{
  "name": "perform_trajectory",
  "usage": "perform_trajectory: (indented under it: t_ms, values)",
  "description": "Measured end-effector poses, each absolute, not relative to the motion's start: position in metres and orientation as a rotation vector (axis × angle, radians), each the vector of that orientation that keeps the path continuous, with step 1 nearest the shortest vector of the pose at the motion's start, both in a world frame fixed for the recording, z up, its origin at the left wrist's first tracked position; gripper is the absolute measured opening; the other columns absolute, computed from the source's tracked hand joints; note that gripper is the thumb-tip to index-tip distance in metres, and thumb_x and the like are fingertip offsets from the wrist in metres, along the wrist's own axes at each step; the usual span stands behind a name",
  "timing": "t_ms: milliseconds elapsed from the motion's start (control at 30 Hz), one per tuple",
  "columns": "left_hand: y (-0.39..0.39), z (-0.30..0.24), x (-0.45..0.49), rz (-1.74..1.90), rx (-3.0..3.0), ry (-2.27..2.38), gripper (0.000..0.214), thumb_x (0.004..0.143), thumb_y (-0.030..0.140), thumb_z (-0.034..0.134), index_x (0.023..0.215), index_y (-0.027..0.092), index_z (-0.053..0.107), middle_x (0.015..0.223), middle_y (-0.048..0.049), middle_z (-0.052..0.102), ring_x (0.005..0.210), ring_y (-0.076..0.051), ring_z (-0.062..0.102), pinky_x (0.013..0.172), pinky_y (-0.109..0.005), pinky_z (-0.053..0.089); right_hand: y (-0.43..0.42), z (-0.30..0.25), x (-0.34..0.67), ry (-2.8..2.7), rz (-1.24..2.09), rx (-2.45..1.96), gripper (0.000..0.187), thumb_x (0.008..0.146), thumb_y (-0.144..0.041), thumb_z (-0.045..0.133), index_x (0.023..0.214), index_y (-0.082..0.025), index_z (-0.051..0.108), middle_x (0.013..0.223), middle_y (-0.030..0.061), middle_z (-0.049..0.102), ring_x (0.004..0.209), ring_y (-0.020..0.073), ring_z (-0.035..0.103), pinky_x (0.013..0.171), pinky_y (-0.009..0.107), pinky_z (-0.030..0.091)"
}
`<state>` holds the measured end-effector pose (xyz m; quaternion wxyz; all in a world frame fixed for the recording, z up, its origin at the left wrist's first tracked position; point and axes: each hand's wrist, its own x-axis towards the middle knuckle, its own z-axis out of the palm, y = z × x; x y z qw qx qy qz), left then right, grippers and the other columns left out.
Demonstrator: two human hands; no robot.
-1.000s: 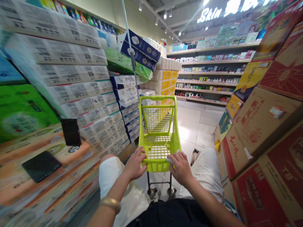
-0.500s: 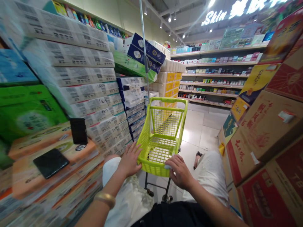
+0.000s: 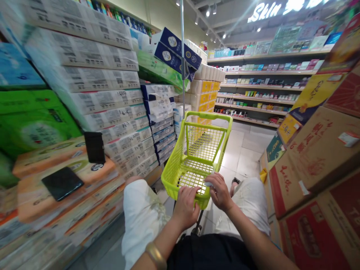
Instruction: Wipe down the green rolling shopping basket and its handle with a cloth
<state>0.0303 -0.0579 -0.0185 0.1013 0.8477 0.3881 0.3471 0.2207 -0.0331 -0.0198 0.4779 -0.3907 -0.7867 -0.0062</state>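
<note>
A lime-green shopping cart [image 3: 168, 176] with lattice sides stands between my knees, tilted slightly, on a thin dark frame. My left hand [image 3: 185, 208], with a gold bangle above the wrist, closes over the middle of the basket's near rim. At the right near corner, my right hand [image 3: 221, 193] pinches a small crumpled white wipe [image 3: 208, 183] against the rim. Most of the wipe is hidden by the fingers. The basket holds nothing that I can see.
Stacked tissue packs [image 3: 109, 82] rise on the left. On a lower orange stack lie a black phone [image 3: 62, 183] and a small black case [image 3: 95, 147]. Cardboard cartons [image 3: 323, 150] are piled on the right. A thin metal pole [image 3: 183, 45] rises behind the cart; stocked shelves [image 3: 258, 75] line the back.
My left hand has moved right, from the basket's left near corner to the middle of its near rim. The cart has shifted slightly right in view. My right hand keeps the wipe.
</note>
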Motion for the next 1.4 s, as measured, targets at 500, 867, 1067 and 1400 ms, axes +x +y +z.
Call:
perform_trajectory:
  t_ms: [500,867,1067,1400]
  values:
    - [-0.065,-0.02,0.015,1.138,2.546,1.198,0.021,0.069,0.016,0.05,0.09,0.021,0.054,0.082,-0.0039,0.058,0.083,-0.022,0.053,0.089,-0.042,0.039,-0.026,-0.017,0.218,-1.881,-0.031,-0.978,0.029,0.077,-0.01,0.042,0.097,-0.023,0.058,0.093,0.0033,0.061,0.095,0.0206,0.057,0.106,0.048,0.033]
    - [-0.065,-0.021,0.01,1.156,2.515,1.184,0.017,0.07,0.017,0.05,0.087,0.022,0.053,0.081,-0.004,0.058,0.083,-0.022,0.051,0.087,-0.042,0.037,-0.07,-0.025,0.188,-2.039,0.034,-0.878,0.031,0.074,-0.011,0.043,0.099,-0.024,0.056,0.093,0.004,0.059,0.097,0.0217,0.054,0.106,0.049,0.031]
    - [-0.065,-0.019,0.009,1.113,2.533,1.186,0.022,0.068,0.015,0.05,0.089,0.021,0.053,0.082,-0.0041,0.058,0.084,-0.023,0.051,0.088,-0.042,0.037,-0.037,-0.012,0.207,-2.005,0.005,-0.928,0.029,0.073,-0.01,0.042,0.095,-0.023,0.056,0.086,0.0028,0.059,0.087,0.02,0.055,0.104,0.047,0.034]
    - [-0.064,-0.022,0.008,1.122,2.528,1.199,0.018,0.07,0.016,0.05,0.088,0.021,0.053,0.082,-0.0043,0.058,0.084,-0.023,0.051,0.086,-0.042,0.037,-0.064,-0.018,0.191,-2.106,0.025,-0.882,0.029,0.074,-0.012,0.044,0.098,-0.024,0.055,0.092,0.0038,0.058,0.094,0.0215,0.054,0.104,0.047,0.032]
